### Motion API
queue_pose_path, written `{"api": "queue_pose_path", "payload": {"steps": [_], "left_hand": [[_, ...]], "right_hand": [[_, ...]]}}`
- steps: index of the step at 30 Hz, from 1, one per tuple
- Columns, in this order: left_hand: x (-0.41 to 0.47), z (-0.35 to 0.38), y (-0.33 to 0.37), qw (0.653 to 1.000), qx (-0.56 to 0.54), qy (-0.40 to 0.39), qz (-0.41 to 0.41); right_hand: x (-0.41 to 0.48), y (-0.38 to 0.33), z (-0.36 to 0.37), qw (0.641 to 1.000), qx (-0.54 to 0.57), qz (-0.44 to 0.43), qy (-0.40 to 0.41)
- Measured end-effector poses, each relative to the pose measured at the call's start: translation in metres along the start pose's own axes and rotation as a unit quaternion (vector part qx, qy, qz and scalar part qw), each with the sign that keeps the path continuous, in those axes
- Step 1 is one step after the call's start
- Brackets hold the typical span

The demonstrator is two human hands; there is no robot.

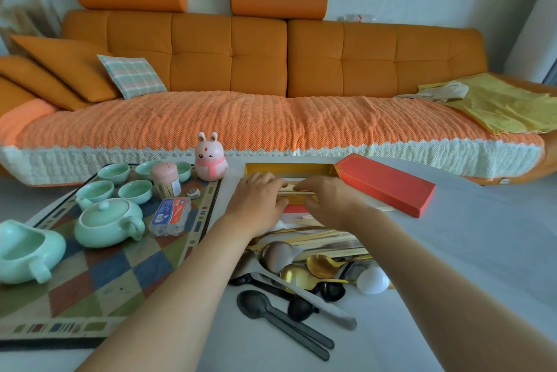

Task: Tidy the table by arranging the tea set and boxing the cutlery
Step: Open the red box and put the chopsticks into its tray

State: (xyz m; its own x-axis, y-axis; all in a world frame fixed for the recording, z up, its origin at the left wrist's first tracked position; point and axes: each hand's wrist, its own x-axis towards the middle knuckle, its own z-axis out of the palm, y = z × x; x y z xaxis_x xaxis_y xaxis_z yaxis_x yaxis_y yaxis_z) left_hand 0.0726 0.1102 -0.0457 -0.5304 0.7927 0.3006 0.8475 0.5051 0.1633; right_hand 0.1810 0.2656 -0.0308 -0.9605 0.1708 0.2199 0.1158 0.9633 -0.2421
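Head view: toward the far edge of the table point(452, 251), the left hand point(259, 197) and right hand point(328, 200) both pinch pale chopsticks point(290, 188) over the open gold box point(289, 167), its red lid point(385, 183) just beside. A heap of spoons point(313, 269) lies nearer. The chopsticks are best laid flat, lengthwise, ends level (crooked sticks waste room).

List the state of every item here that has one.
gold box, open, lid off.
red lid, lying beside the box.
teapot, lid on.
cups, upright.
toothpick holder, capped.
spoons, loose, unboxed.
left hand, gripping chopsticks at the box.
right hand, gripping the same chopsticks.
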Motion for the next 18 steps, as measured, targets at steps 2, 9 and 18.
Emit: {"api": "queue_pose_path", "payload": {"steps": [2, 9, 18], "left_hand": [[-0.001, -0.003, 0.007, 0.999, 0.001, 0.048, 0.023], [-0.012, -0.007, 0.036, 0.993, -0.11, -0.016, 0.033], [-0.015, -0.003, 0.05, 0.996, -0.07, -0.056, 0.002]], "right_hand": [[-0.002, 0.003, -0.003, 0.997, -0.003, -0.031, 0.071], [-0.024, 0.002, -0.021, 0.999, -0.035, 0.017, -0.028], [-0.041, 0.007, -0.016, 0.995, -0.06, 0.047, -0.067]]}}
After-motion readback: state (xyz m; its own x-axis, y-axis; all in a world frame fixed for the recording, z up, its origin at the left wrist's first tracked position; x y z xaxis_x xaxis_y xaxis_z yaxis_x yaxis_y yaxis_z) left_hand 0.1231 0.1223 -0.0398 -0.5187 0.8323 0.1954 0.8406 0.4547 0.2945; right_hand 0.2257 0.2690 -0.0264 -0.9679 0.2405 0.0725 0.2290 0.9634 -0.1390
